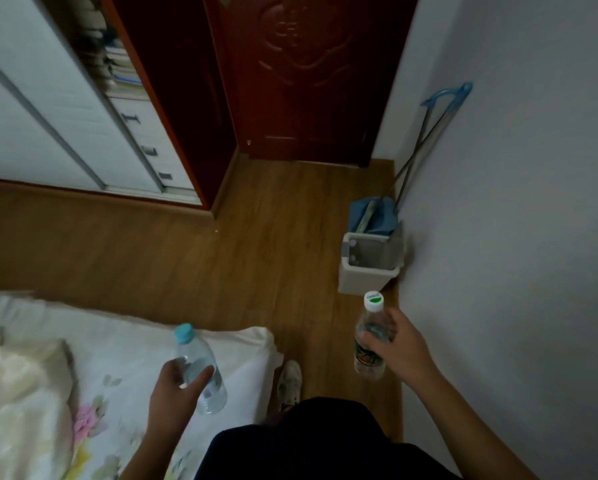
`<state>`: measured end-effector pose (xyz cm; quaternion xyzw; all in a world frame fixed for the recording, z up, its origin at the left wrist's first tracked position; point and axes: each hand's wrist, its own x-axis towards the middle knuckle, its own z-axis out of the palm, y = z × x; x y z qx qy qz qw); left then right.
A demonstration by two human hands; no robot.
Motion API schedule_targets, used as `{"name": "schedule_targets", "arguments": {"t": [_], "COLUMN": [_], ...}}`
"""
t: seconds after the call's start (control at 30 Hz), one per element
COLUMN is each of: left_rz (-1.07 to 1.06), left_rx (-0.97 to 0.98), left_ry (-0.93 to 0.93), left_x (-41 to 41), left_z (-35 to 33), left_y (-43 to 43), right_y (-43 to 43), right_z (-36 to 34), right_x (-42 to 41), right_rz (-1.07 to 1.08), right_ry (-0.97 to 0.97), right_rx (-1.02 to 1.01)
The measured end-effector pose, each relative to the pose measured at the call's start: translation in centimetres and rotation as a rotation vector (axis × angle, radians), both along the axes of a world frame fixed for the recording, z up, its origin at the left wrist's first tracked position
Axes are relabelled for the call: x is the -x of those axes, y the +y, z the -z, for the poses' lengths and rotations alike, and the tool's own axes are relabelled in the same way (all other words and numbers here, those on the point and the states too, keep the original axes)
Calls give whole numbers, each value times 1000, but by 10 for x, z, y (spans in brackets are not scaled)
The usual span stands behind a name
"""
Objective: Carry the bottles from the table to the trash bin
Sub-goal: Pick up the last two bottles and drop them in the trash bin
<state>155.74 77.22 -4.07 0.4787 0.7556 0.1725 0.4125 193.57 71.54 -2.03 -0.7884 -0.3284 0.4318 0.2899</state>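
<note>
While the person walks the strip of wooden floor point(256, 237) between the white floral-print bed point(83, 358) and the pale grey wall point(515, 202), each hand carries one bottle. Nearest the bed, the left hand point(176, 389) is wrapped around the clear plastic bottle with a light blue cap point(200, 368), which tilts over the mattress corner. On the far side from the bed, the right hand point(399, 344) clasps the clear labelled bottle with a white and green cap point(370, 337), upright, close to the wall. Past the bed, against the wall, stands the small white square bin point(368, 275), its mouth open, well apart from both bottles. Behind it sits a blue mop bucket point(373, 216). My judgement: the bin's mouth looks narrow, so dropping both bottles together could bounce one onto the floor, and the one-handed grips could slip.
</note>
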Motion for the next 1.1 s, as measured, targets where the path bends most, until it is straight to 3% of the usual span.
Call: {"name": "schedule_targets", "arguments": {"t": [0.2, 0.43, 0.63, 0.87, 1.1], "left_rz": [294, 464, 413, 334, 483], "left_rx": [-4, -42, -65, -75, -49], "left_ry": [-32, -125, -58, 2, -55], "left_x": [-87, -204, -259, -287, -370], "left_z": [2, -9, -7, -17, -11], "left_y": [134, 259, 339, 420, 536], "right_y": [41, 83, 180, 323, 385], "right_z": [0, 20, 32, 2, 0], "right_x": [-50, -123, -195, -252, -286], "right_rz": [152, 279, 257, 191, 355], "right_ry": [-64, -97, -56, -31, -38], "right_rx": [52, 141, 137, -10, -55]}}
